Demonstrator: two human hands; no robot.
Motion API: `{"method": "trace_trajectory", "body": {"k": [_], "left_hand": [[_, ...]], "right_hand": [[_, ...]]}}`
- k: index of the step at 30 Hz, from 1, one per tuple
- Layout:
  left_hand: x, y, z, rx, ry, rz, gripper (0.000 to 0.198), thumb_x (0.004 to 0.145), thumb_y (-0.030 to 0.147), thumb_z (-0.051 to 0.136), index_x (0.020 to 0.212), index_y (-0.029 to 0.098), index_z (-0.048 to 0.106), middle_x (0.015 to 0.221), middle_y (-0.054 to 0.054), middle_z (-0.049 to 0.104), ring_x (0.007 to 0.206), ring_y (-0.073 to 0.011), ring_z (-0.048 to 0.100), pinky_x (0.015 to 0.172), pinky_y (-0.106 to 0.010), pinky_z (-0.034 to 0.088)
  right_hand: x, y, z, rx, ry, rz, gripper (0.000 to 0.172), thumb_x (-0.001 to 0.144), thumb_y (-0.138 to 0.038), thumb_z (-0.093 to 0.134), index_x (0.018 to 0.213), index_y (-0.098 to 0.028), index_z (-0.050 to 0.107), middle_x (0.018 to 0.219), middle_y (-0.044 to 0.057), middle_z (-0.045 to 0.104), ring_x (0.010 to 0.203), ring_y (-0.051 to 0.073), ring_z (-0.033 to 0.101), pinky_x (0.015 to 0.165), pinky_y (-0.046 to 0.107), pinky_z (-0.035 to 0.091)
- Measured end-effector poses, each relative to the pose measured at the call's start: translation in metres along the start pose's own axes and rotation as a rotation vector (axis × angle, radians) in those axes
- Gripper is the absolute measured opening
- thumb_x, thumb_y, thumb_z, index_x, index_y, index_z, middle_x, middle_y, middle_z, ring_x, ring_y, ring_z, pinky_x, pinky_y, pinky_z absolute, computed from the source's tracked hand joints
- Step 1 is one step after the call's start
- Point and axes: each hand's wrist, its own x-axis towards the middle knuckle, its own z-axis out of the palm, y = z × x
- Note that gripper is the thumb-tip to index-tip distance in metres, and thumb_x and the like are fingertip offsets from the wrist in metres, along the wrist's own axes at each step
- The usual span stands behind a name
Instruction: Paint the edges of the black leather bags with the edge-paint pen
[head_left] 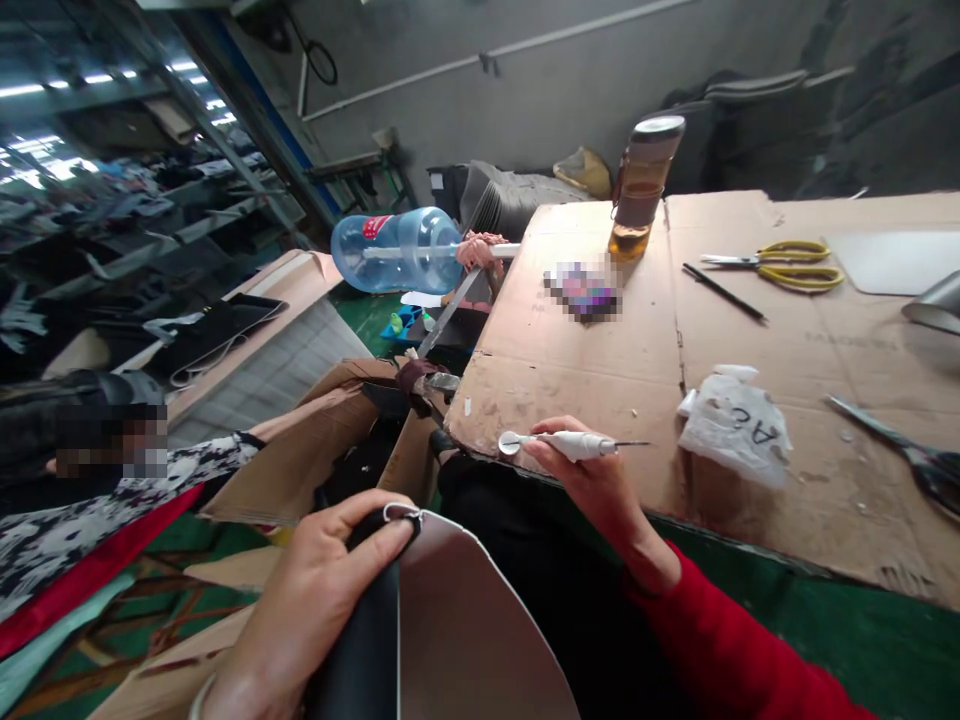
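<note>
My left hand (322, 590) is closed on the edge of a folded sheet (465, 620), black outside and pale inside, like leather or coated fabric. Its thumb presses the top corner, where a small white loop (401, 510) shows. Over the near corner of the cardboard-covered table, my right hand (592, 490) pinches a slim white pen-like tool (577, 444) with a thin dark needle-like tip pointing right. At the tool's left end is a small round white piece (509, 442); whether it is joined to the tool I cannot tell.
On the cardboard-covered table (577, 370) are a crumpled plastic bag (735, 425), black scissors (900, 440), yellow-handled scissors (795, 266), a black pencil (724, 293) and a bottle of brown liquid (645, 190). A blue water jug (397, 250) lies beyond. Another person's sleeve (75, 400) shows at left.
</note>
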Motion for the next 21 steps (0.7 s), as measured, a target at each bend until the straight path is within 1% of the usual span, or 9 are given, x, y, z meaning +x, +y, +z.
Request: {"method": "trace_trajectory", "body": {"k": [2, 5, 7, 9, 11, 14, 17, 19, 21], "left_hand": [[0.017, -0.004, 0.011, -0.040, 0.033, 0.022, 0.026, 0.083, 0.047, 0.074, 0.089, 0.021, 0.076, 0.087, -0.002, 0.078, 0.078, -0.0219, 0.070, 0.074, -0.027, 0.050], [0.044, -0.018, 0.044, 0.036, 0.051, 0.110, 0.021, 0.084, 0.040, 0.070, 0.088, 0.020, 0.077, 0.087, -0.003, 0.077, 0.083, -0.0225, 0.069, 0.079, -0.029, 0.048], [0.056, -0.026, 0.064, 0.098, 0.069, 0.157, 0.020, 0.086, 0.037, 0.067, 0.089, 0.020, 0.077, 0.089, -0.003, 0.078, 0.086, -0.0231, 0.068, 0.082, -0.030, 0.048], [0.064, -0.032, 0.075, 0.127, 0.101, 0.170, 0.021, 0.086, 0.037, 0.065, 0.090, 0.020, 0.077, 0.089, -0.003, 0.078, 0.086, -0.0235, 0.069, 0.083, -0.031, 0.048], [0.068, -0.035, 0.075, 0.130, 0.131, 0.151, 0.023, 0.085, 0.039, 0.066, 0.090, 0.020, 0.077, 0.090, -0.004, 0.079, 0.086, -0.0242, 0.069, 0.083, -0.031, 0.048], [0.072, -0.036, 0.068, 0.110, 0.124, 0.101, 0.024, 0.084, 0.042, 0.068, 0.088, 0.020, 0.077, 0.088, -0.003, 0.079, 0.086, -0.0247, 0.069, 0.082, -0.031, 0.047], [0.071, -0.036, 0.065, 0.083, 0.056, 0.069, 0.023, 0.083, 0.042, 0.069, 0.088, 0.021, 0.078, 0.088, -0.003, 0.079, 0.087, -0.0243, 0.069, 0.081, -0.030, 0.047], [0.070, -0.036, 0.067, 0.061, 0.006, 0.060, 0.023, 0.084, 0.040, 0.070, 0.090, 0.021, 0.079, 0.089, -0.002, 0.079, 0.088, -0.0236, 0.069, 0.081, -0.029, 0.047], [0.069, -0.036, 0.071, 0.036, -0.028, 0.053, 0.022, 0.085, 0.039, 0.070, 0.092, 0.021, 0.080, 0.090, -0.002, 0.079, 0.089, -0.0229, 0.069, 0.080, -0.028, 0.047]], "right_hand": [[0.003, 0.003, 0.002, -0.031, 0.007, -0.006, 0.024, 0.095, -0.043, 0.071, 0.094, -0.020, 0.073, 0.085, 0.002, 0.075, 0.071, 0.016, 0.067, 0.064, 0.025, 0.049], [0.004, 0.008, 0.004, -0.069, 0.034, -0.014, 0.023, 0.097, -0.042, 0.069, 0.092, -0.020, 0.072, 0.082, 0.001, 0.074, 0.069, 0.015, 0.067, 0.064, 0.024, 0.048], [0.003, 0.011, 0.004, -0.082, 0.023, -0.021, 0.020, 0.097, -0.040, 0.069, 0.094, -0.020, 0.072, 0.083, 0.001, 0.074, 0.070, 0.015, 0.067, 0.065, 0.024, 0.048], [0.002, 0.012, 0.004, -0.089, -0.002, -0.041, 0.017, 0.097, -0.038, 0.069, 0.096, -0.021, 0.073, 0.083, 0.001, 0.075, 0.071, 0.015, 0.068, 0.066, 0.023, 0.049], [0.002, 0.013, 0.003, -0.100, -0.017, -0.081, 0.016, 0.097, -0.036, 0.070, 0.097, -0.021, 0.073, 0.085, 0.001, 0.076, 0.072, 0.015, 0.070, 0.067, 0.024, 0.050], [0.003, 0.013, 0.004, -0.136, -0.019, -0.165, 0.014, 0.096, -0.034, 0.072, 0.098, -0.020, 0.072, 0.088, 0.002, 0.078, 0.074, 0.016, 0.072, 0.070, 0.024, 0.051], [0.002, 0.012, 0.003, -0.193, -0.050, -0.248, 0.011, 0.096, -0.030, 0.073, 0.099, -0.019, 0.071, 0.090, 0.004, 0.078, 0.077, 0.017, 0.073, 0.071, 0.026, 0.051], [0.001, 0.012, 0.002, -0.235, -0.083, -0.280, 0.011, 0.096, -0.030, 0.073, 0.098, -0.019, 0.070, 0.088, 0.004, 0.077, 0.075, 0.018, 0.072, 0.069, 0.027, 0.051], [-0.001, 0.011, 0.001, -0.258, -0.089, -0.290, 0.010, 0.097, -0.029, 0.072, 0.096, -0.019, 0.070, 0.085, 0.004, 0.076, 0.071, 0.017, 0.071, 0.068, 0.028, 0.050]]}}
